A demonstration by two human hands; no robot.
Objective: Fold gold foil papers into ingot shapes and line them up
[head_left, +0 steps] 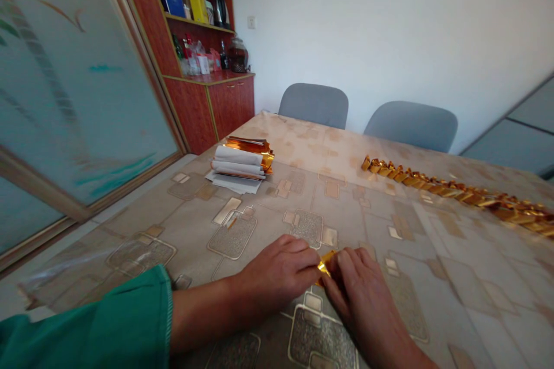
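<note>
through the head camera i see a long row of folded gold pieces (450, 193) running across the right side of the table, crimped and shiny, packed end to end. that looks like a lot finished. a stack of paper sheets (241, 162) sits at the far left, its white backs curling and its gold faces showing at the edge, so a fair pile looks left. my left hand (277, 274), under a green sleeve (78, 317), and my right hand (361, 294) are pressed together just above the glossy tablecloth (415, 277), their fingers pinching a small piece of gold foil (326, 265) between them, near the table's near edge. the foil is thin and creased, partly hidden by the fingers, so i can't make out its full shape.
</note>
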